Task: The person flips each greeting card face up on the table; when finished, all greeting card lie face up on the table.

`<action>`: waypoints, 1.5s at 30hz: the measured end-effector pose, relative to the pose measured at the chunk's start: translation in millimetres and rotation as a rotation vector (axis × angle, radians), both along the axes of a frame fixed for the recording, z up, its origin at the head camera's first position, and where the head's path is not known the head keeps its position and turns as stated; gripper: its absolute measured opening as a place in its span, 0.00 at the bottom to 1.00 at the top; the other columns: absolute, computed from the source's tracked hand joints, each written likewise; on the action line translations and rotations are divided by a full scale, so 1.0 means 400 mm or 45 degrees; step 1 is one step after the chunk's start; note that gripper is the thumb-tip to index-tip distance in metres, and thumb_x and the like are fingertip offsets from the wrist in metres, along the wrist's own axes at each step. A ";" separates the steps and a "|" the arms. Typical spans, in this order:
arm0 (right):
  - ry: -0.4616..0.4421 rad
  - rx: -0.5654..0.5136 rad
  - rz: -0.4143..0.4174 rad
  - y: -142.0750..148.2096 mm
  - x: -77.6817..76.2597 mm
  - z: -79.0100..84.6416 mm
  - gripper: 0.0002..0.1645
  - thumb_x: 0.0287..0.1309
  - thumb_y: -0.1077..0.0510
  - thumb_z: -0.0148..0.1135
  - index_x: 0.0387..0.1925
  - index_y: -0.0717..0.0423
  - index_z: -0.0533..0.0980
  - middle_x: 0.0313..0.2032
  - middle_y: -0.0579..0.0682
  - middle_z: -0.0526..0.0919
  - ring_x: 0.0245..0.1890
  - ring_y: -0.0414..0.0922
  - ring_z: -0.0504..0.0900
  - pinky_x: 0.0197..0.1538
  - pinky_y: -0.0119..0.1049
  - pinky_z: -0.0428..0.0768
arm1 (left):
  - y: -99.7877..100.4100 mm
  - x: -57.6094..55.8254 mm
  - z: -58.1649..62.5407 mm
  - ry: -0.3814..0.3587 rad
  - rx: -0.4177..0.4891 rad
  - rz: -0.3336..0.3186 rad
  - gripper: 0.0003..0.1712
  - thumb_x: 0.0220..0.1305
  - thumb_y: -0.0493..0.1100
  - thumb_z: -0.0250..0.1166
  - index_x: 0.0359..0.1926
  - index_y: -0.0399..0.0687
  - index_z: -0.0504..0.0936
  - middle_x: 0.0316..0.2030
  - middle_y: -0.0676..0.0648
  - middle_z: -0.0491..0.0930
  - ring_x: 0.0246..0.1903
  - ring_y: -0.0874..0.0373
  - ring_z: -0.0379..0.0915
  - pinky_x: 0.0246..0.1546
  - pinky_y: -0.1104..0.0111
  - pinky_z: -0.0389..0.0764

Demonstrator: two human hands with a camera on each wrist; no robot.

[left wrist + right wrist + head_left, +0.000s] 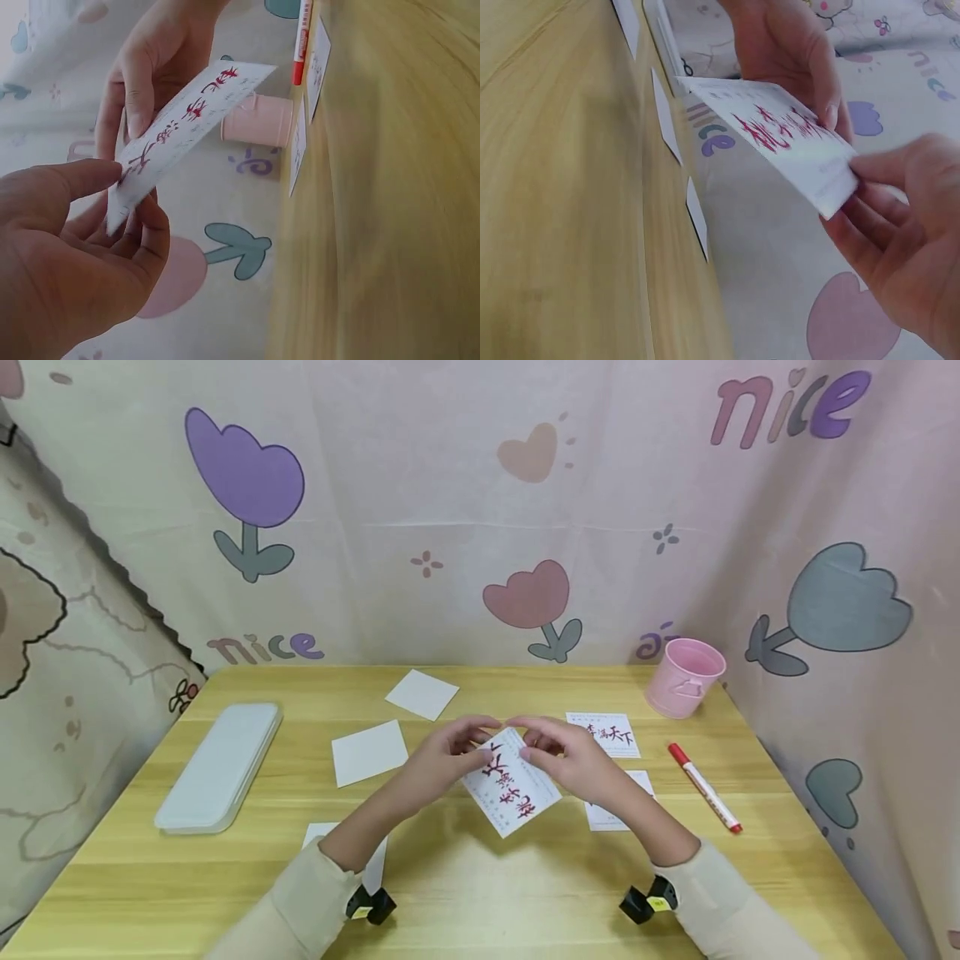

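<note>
Both hands hold one white card (512, 785) with red Chinese brush-style characters, raised above the table and tilted. My left hand (444, 758) pinches its upper left edge, thumb on the printed face and fingers behind. At the upper right edge my right hand (573, 758) pinches it the same way. In the left wrist view the card (180, 127) slants between the two thumbs. The right wrist view has the red writing on the card (769, 120) facing up. Two similar printed cards lie right of the hands, one flat card (618, 737) farther back and another (611, 814) partly behind the right forearm.
Blank-faced white cards lie to the left: one at the back (422, 694), one mid-table (369, 753), and one (321, 833) partly under the left forearm. A white case (219, 768) sits far left. At right are a pink bucket (686, 678) and a red-capped marker (705, 789).
</note>
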State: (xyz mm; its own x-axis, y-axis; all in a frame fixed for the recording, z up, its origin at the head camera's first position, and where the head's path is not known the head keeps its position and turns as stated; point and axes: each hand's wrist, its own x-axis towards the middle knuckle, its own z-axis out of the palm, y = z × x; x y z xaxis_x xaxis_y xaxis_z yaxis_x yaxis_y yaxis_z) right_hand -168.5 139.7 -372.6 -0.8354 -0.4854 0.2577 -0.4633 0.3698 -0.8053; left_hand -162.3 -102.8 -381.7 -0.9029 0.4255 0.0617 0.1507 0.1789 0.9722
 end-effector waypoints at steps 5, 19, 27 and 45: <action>-0.187 -0.322 -0.224 0.009 -0.022 -0.007 0.21 0.64 0.62 0.65 0.57 0.57 0.72 0.35 0.54 0.81 0.27 0.45 0.83 0.35 0.39 0.85 | -0.024 -0.017 -0.007 -0.096 0.124 0.045 0.26 0.69 0.38 0.63 0.66 0.42 0.70 0.51 0.39 0.79 0.43 0.53 0.78 0.41 0.66 0.82; -0.131 0.033 0.036 0.038 -0.090 0.044 0.30 0.65 0.62 0.64 0.67 0.49 0.71 0.49 0.55 0.82 0.43 0.49 0.85 0.44 0.37 0.84 | -0.029 -0.080 0.005 0.018 -0.113 0.005 0.15 0.69 0.39 0.63 0.55 0.47 0.83 0.47 0.44 0.82 0.42 0.53 0.79 0.41 0.66 0.83; -0.081 0.248 -0.033 0.058 -0.156 0.008 0.15 0.65 0.64 0.63 0.53 0.55 0.80 0.36 0.52 0.83 0.32 0.45 0.82 0.38 0.44 0.86 | -0.006 -0.164 -0.007 0.070 -0.336 -0.047 0.12 0.69 0.39 0.63 0.52 0.49 0.84 0.43 0.45 0.82 0.36 0.53 0.77 0.40 0.55 0.81; 0.032 0.660 -0.296 0.105 -0.295 -0.135 0.10 0.62 0.58 0.68 0.45 0.54 0.84 0.42 0.50 0.84 0.47 0.49 0.76 0.55 0.48 0.74 | 0.093 -0.331 -0.119 0.181 -0.778 -0.009 0.08 0.69 0.38 0.63 0.47 0.47 0.85 0.43 0.49 0.84 0.42 0.56 0.76 0.46 0.63 0.78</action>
State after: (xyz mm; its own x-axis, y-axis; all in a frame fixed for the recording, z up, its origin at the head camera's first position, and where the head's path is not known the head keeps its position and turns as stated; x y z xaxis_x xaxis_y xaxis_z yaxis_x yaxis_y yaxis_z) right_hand -286.5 181.7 -426.6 -0.9321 -0.3579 0.0564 -0.3395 0.8082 -0.4812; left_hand -294.5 -65.4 -429.2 -0.9008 0.4276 -0.0749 0.2743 0.6945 0.6651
